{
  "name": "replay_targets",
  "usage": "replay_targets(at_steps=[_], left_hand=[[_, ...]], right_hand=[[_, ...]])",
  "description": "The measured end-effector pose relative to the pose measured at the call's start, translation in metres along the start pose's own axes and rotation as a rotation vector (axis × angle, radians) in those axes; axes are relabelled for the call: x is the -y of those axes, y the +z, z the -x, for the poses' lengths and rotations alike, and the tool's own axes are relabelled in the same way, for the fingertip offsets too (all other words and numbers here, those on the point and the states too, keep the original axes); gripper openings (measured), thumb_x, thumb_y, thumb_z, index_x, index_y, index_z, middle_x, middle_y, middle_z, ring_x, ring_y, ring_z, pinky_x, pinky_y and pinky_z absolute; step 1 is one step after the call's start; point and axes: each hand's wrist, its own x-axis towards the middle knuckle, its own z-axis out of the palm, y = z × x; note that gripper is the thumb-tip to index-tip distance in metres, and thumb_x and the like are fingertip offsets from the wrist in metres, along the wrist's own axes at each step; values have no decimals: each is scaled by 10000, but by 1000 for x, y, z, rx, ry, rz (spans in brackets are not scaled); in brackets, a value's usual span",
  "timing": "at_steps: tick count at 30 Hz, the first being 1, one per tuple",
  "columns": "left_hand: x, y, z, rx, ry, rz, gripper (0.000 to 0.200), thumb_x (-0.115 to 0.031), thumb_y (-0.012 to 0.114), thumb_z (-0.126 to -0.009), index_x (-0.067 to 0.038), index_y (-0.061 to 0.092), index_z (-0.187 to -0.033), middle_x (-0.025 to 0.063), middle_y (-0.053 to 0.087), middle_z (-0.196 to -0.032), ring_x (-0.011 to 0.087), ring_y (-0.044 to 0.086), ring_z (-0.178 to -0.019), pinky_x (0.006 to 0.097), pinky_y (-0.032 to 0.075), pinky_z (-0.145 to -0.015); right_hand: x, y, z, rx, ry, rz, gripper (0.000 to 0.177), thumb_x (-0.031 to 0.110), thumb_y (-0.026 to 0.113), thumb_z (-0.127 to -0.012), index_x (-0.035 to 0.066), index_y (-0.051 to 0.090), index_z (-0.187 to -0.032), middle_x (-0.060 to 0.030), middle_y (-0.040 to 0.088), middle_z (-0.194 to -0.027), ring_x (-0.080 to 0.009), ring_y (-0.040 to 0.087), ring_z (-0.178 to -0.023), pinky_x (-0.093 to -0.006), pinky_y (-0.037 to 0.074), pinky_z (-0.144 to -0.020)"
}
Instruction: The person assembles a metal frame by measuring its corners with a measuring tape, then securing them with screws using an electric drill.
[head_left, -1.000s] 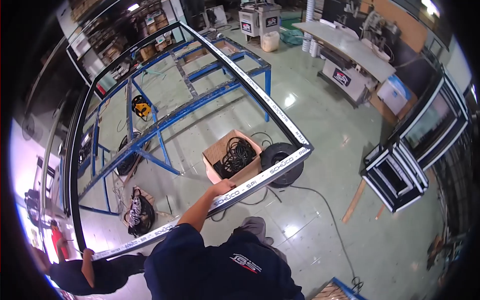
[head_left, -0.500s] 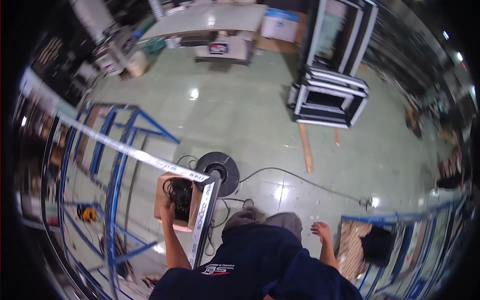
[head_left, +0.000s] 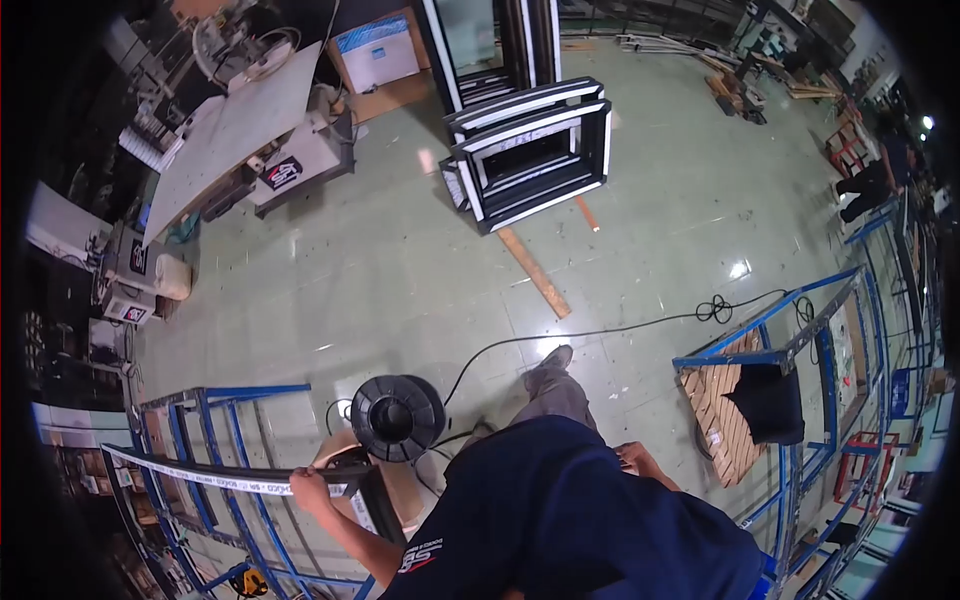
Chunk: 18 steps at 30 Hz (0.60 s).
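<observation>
My left hand point(head_left: 310, 490) is closed at the long bar of a black frame point(head_left: 215, 478) with white printed film, close to its near corner. Whether the fingers grip the bar or pinch something small on it, I cannot make out. Under that corner sits a cardboard box point(head_left: 403, 492) with dark coiled material inside, partly covered by the frame. A black cable reel point(head_left: 398, 418) stands beside the box. My right hand point(head_left: 630, 458) is close to my body at the right, half hidden by the dark blue shirt, its fingers curled and hard to see.
Blue metal racks stand at the left point(head_left: 240, 440) and the right point(head_left: 780, 350), the right one near patterned cardboard point(head_left: 725, 420). A black cable point(head_left: 590, 330) crosses the floor. Black-and-white frames point(head_left: 530, 150), a wooden strip point(head_left: 533, 275) and a worktable point(head_left: 240, 120) are ahead. Another person point(head_left: 870, 185) is far right.
My left hand has come out from over the box onto the frame's bar. My right hand has drawn in towards my body. The view has turned to the right.
</observation>
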Motion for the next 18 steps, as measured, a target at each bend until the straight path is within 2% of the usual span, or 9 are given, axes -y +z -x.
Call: replay_targets(at_steps=[1, 4, 5, 8, 10, 11, 13, 16, 18], left_hand=[[-31, -4, 3, 14, 58, 45, 211, -164, 666, -864, 38, 719, -887, 250, 706, -843, 416, 693, -825, 502, 526, -758], [-126, 4, 1, 141, 151, 263, 224, -145, 702, -865, 60, 643, -795, 212, 664, -698, 332, 642, -654, 424, 506, -676], [-154, 24, -4, 171, 185, 434, 213, -110, 711, -866, 56, 623, -764, 162, 652, -668, 240, 587, -591, 376, 489, -623], [-263, 82, -5, 331, 311, 512, 244, -129, 714, -884, 22, 608, -725, 126, 661, -667, 187, 608, -584, 348, 492, -579], [-346, 108, 20, 583, 301, 706, 275, -145, 709, -898, -29, 575, -688, 108, 662, -659, 174, 637, -578, 330, 511, -537], [-383, 124, 32, 683, 297, 703, 279, -149, 708, -900, -46, 558, -688, 108, 657, -650, 179, 650, -572, 329, 520, -512], [-444, 161, 55, 855, 297, 652, 280, -146, 704, -902, -62, 537, -694, 111, 650, -633, 191, 657, -541, 335, 529, -464], [-516, 217, 91, 1066, 324, 413, 268, -128, 682, -911, -57, 526, -705, 117, 639, -619, 199, 642, -490, 331, 521, -422], [-552, 251, 111, 1220, 338, 316, 229, -135, 654, -925, -35, 569, -737, 132, 657, -641, 208, 647, -489, 328, 512, -401]], right_hand=[[12, -21, -30, 44, -37, -69, 325, 194, 669, -896, 14, 639, -1164, -119, 721, -1068, -295, 727, -911, -429, 593, -774], [88, -77, -98, 134, -245, -117, 256, 159, 581, -943, 11, 690, -1121, -167, 723, -1050, -310, 721, -869, -433, 593, -756], [123, -91, -98, 57, -286, -159, 253, 158, 579, -949, 5, 689, -1117, -159, 726, -1034, -296, 721, -858, -415, 591, -741], [225, -140, -93, -108, -497, -241, 262, 196, 599, -964, 1, 687, -1115, -125, 730, -991, -246, 722, -833, -364, 579, -707], [272, -169, -63, -176, -658, -331, 266, 222, 637, -952, 7, 692, -1098, -99, 729, -958, -211, 720, -823, -333, 568, -691], [285, -179, -48, -203, -705, -372, 265, 231, 644, -950, 10, 695, -1087, -96, 728, -950, -206, 718, -816, -331, 566, -688], [297, -202, -29, -268, -798, -451, 266, 248, 658, -945, 15, 702, -1066, -90, 728, -935, -197, 715, -803, -326, 564, -682], [263, -224, -39, -334, -778, -547, 236, 230, 642, -952, 23, 710, -1044, -80, 726, -905, -190, 710, -797, -322, 561, -673], [216, -227, -63, -402, -588, -560, 228, 217, 639, -931, 23, 721, -1018, -88, 730, -877, -189, 711, -768, -323, 562, -646]])
